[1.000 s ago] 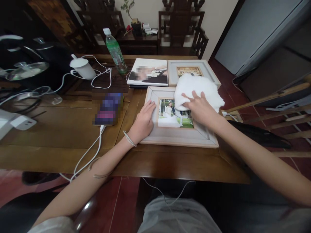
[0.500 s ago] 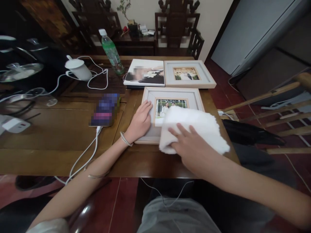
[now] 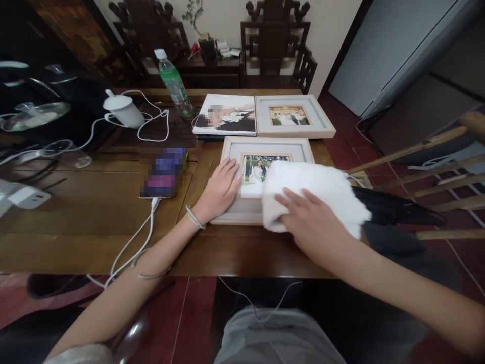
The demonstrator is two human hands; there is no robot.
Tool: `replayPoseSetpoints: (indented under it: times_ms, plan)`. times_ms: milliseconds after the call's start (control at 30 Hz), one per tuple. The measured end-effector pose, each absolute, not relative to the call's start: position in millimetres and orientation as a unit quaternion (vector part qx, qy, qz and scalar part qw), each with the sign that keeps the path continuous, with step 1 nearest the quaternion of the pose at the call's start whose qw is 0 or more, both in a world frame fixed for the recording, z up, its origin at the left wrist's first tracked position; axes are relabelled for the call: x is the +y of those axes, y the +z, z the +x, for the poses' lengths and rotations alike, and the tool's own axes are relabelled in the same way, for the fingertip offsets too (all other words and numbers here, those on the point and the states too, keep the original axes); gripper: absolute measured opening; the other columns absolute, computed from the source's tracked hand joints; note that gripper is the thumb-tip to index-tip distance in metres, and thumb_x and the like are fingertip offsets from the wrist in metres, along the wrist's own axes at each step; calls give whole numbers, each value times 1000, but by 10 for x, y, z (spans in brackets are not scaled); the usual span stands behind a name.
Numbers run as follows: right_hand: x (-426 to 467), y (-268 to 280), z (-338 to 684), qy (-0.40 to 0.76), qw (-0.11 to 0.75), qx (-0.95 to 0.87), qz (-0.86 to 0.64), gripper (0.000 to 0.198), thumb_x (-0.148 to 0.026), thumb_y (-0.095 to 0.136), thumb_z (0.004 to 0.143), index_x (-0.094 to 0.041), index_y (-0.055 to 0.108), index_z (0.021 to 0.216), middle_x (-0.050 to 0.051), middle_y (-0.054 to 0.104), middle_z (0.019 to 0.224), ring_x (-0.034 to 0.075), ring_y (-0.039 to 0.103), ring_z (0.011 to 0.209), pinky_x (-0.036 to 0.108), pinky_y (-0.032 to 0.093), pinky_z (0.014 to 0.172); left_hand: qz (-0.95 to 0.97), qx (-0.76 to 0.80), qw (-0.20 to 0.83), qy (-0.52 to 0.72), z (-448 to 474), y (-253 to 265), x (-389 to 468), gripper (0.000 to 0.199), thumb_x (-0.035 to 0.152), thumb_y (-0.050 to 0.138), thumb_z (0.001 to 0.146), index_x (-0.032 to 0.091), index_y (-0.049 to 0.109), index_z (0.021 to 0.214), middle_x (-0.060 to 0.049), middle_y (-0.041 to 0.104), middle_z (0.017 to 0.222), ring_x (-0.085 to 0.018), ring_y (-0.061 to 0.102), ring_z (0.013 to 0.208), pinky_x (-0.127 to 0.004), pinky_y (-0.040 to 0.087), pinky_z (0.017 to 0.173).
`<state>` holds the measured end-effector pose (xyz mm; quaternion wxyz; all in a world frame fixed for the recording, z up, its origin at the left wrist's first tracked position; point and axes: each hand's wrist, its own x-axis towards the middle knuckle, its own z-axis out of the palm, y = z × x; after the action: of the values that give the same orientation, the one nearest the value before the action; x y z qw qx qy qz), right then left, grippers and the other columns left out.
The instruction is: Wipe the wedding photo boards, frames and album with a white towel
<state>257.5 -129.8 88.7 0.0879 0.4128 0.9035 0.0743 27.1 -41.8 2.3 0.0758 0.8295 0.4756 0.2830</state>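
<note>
A light-wood picture frame [image 3: 230, 208] with a small photo [image 3: 254, 176] of two people lies flat on the table before me. My left hand [image 3: 222, 189] rests flat over the frame's left side, fingers stretched out. On its right part is a thick white towel [image 3: 322, 184], folded, with a fuzzy edge. My right hand [image 3: 305, 215] presses on this towel, its fingertips on top and the thumb partly hidden at the near fold. The towel covers the right side of the photo and the frame's lower right corner, and hangs past the frame.
Behind are a second frame [image 3: 320, 114] and a photo panel [image 3: 227, 129]. Left of them stand a green-tinted bottle [image 3: 175, 86] and a white lidded cup [image 3: 124, 111]. A phone [image 3: 162, 174] on a white cable [image 3: 149, 230] lies left of my arm. A wooden chair [image 3: 413, 146] is at right.
My right hand and the towel have slid to the right and slightly away from me, uncovering more of the photo. My left hand has stayed on the frame.
</note>
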Motion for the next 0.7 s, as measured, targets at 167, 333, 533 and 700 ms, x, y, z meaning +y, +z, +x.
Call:
replayPoseSetpoints:
  times_ms: [167,333,533,700]
  plan:
    - [-1419,951,2938,142,110,878,443,22,-8,62,82,-20,79,89,16,66,128,35,57,124,51,48,97,820,476,75,309,290,1,-416,48,37,31,103,9,54,135,-15,53,145,-27,36,145,-49,28,122]
    - [-1357,930,2479,94,114,882,448,23,-12,59,88,-18,78,99,21,62,132,35,55,126,55,45,100,801,497,112,315,303,21,-416,51,40,31,103,9,55,135,-15,53,146,-26,36,144,-50,28,121]
    - [-1225,829,1830,58,50,920,385,28,-16,50,95,-16,77,102,19,62,134,32,54,128,55,44,103,802,493,114,319,269,3,-410,50,39,28,104,12,54,137,-13,51,147,-23,35,145,-49,27,122]
    - [-1285,749,2126,76,31,921,382,27,-15,52,94,-17,77,103,18,55,141,31,50,133,53,44,105,829,475,73,286,258,4,-421,50,37,30,103,9,51,138,-15,50,148,-27,33,146,-49,27,122]
